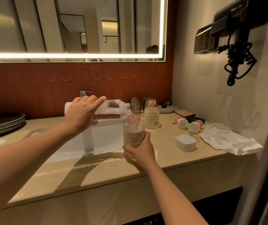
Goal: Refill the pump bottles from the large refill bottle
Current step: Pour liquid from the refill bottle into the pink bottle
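our left hand (pixel 81 111) holds the refill bottle (pixel 112 109) tipped on its side above the sink (pixel 107 140), fingers curled round its body with the forefinger stretched along the top. its open mouth points right and sits just over the neck of the pump bottle (pixel 134 132), with a thin run of clear liquid between the two. the pump bottle stands upright and capless at the sink's right edge, partly filled. our right hand (pixel 140 150) grips its lower half, fingers wrapped round it. we cannot tell whether its base rests on the worktop (pixel 113 169) or is lifted a little.

just behind it a second bottle (pixel 152 115) stands on the worktop, also open at the neck. two pump heads (pixel 182 122) lie on their sides further right, near a white box (pixel 186 142) and a crumpled plastic bag (pixel 224 140). the tap (pixel 83 93) rises behind our left hand. stacked plates (pixel 3 122) sit at the far left, and a hair dryer (pixel 237 30) hangs on the right wall.
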`<state>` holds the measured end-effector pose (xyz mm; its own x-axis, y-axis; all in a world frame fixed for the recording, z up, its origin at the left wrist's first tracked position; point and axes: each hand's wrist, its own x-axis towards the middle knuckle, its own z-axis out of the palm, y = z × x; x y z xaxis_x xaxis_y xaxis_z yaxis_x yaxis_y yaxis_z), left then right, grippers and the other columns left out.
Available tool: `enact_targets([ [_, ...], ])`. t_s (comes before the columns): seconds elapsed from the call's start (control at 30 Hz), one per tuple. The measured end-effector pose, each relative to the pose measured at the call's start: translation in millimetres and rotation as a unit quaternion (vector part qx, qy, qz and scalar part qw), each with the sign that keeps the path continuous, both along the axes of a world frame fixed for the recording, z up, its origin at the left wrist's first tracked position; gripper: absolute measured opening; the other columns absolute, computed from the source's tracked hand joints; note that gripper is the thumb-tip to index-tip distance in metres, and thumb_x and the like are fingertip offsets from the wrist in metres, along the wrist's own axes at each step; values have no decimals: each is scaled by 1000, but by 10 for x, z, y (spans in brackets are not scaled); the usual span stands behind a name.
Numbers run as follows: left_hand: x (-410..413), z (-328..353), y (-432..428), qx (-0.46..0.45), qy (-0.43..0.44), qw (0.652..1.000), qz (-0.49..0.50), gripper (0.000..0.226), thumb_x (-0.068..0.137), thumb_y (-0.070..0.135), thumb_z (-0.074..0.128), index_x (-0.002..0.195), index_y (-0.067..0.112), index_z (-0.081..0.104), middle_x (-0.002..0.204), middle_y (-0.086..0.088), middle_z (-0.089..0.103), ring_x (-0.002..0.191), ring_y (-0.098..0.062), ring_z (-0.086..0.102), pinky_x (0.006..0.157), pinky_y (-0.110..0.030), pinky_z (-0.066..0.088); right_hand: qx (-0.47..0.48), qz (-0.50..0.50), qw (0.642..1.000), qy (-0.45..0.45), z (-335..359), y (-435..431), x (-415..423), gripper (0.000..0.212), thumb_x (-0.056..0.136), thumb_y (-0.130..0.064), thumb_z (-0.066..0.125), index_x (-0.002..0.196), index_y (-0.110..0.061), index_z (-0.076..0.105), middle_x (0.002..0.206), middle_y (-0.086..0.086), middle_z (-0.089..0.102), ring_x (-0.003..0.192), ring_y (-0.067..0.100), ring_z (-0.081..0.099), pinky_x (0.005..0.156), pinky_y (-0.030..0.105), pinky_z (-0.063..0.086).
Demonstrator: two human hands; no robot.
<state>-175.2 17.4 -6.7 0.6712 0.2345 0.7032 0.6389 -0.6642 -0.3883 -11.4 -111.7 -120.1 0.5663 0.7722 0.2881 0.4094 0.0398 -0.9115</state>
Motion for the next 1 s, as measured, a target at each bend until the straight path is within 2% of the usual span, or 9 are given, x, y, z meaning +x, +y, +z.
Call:
enact_targets([
  [0.43,3,0,3,6,-2,1000,-3,95,39,18,94,118,15,41,83,-12,59,65,-29,54,59,-36,45,-2,0,1000,-1,5,4,4,79,71,-27,78,132,-26,27,127,-4,48,116,18,48,94,36,49],
  [0.6,4,4,6,8,2,1000,3,94,39,19,93,118,16,42,84,-11,59,67,-30,55,61,-37,46,-3,-5,1000,-9,15,-2,0,77,71,-28,78,130,-25,28,124,-4,49,106,12,47,90,32,48],
  [0.87,8,6,16,5,9,1000,4,95,41,20,93,119,16,41,86,-11,60,68,-29,56,60,-37,46,-5,-3,1000,-10,19,-9,-1,80,72,-27,78,133,-25,26,127,-4,48,112,16,48,92,34,48],
  [1.0,9,6,8,7,6,1000,0,95,39,20,94,118,15,42,85,-12,60,67,-29,56,59,-36,46,-4,-2,1000,-11,19,-4,2,79,71,-28,78,131,-25,27,125,-3,49,110,15,48,92,33,48],
])
